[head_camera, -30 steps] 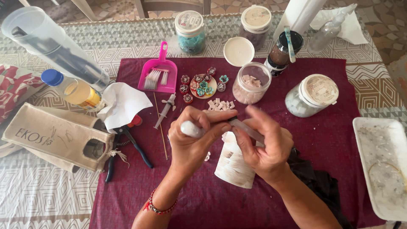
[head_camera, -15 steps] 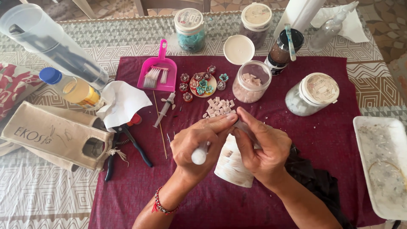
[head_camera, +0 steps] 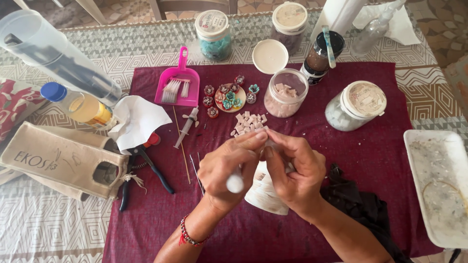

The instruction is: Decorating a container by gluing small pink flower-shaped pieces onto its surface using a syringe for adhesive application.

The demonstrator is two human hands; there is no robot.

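My left hand (head_camera: 229, 165) is closed around a small white tube (head_camera: 235, 183) whose rounded end sticks out below my palm. My right hand (head_camera: 292, 168) meets it fingertip to fingertip, pinching something small that the fingers hide. Both hands hover over a pale shell-like piece (head_camera: 265, 195) lying on the maroon cloth (head_camera: 370, 146). Just beyond my fingertips sits a little heap of pinkish square tiles (head_camera: 247, 122). A round dish of small coloured flower pieces (head_camera: 229, 96) lies further back.
An open jar of pink tiles (head_camera: 286, 92) with its lid (head_camera: 270, 56), a lidded jar (head_camera: 356, 104), a pink dustpan (head_camera: 178, 85), a syringe (head_camera: 187, 126), pliers (head_camera: 144, 165), white tissue (head_camera: 139, 119), a yellow bottle (head_camera: 78, 104), a canvas bag (head_camera: 58, 158), a white tray (head_camera: 438, 187) and black cloth (head_camera: 360, 204).
The hands have drawn together over the shell-like piece. The white tube turned in my left hand so its end now points down toward me. My right fingers closed against the left fingertips.
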